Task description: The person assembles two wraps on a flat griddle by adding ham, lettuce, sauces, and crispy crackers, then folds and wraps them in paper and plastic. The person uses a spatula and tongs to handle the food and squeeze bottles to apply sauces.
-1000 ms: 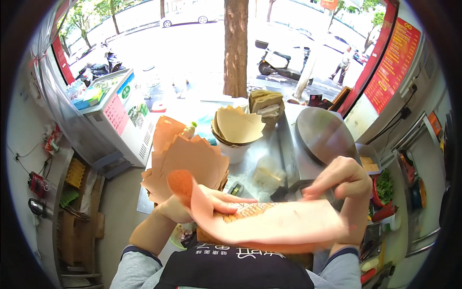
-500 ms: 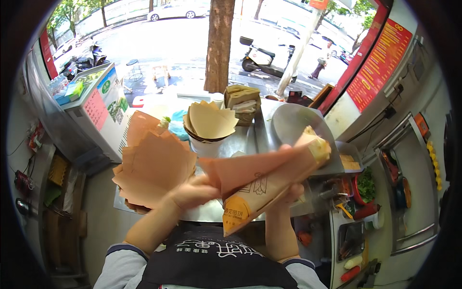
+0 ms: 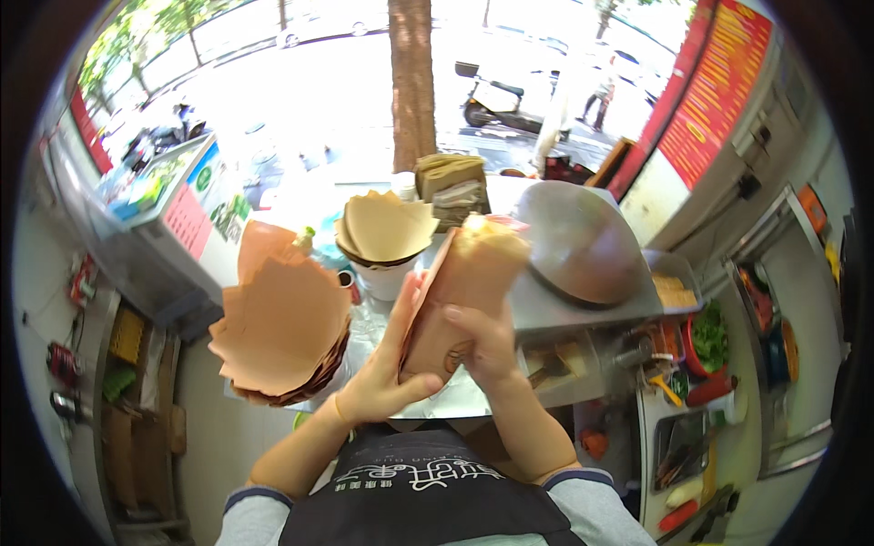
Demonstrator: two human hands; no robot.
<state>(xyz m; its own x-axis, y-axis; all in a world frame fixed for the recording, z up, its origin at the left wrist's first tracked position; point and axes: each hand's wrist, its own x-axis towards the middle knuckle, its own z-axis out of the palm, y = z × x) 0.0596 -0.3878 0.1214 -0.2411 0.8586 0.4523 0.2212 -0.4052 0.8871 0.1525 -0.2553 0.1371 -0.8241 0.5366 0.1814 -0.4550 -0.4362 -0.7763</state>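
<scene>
Between my hands is a brown paper sleeve [image 3: 482, 289] wrapped around a rolled pancake [image 3: 492, 240], whose pale yellow top shows at the sleeve's upper opening. The package stands tilted, its top leaning away and slightly right. My left hand [image 3: 390, 364] cups its left side and lower end, fingers stretched up along the paper edge. My right hand [image 3: 487, 341] grips the right side, thumb laid across the front. Just left is a tall stack of brown paper sleeves [image 3: 282, 323]. Beyond the package, a white bucket [image 3: 382, 280] holds lighter paper sleeves [image 3: 382, 227].
A round griddle [image 3: 578, 241] lies to the right on the steel counter, with a food tray [image 3: 674, 289] beside it. A carton of folded paper bags [image 3: 451, 191] stands at the back. Leafy greens [image 3: 710, 338] sit at right; a chest freezer [image 3: 182, 218] stands at left.
The package has swung from lying slantwise to nearly upright and moved left. The loose paper flap is now folded around it. Both hands have come closer together on its sides.
</scene>
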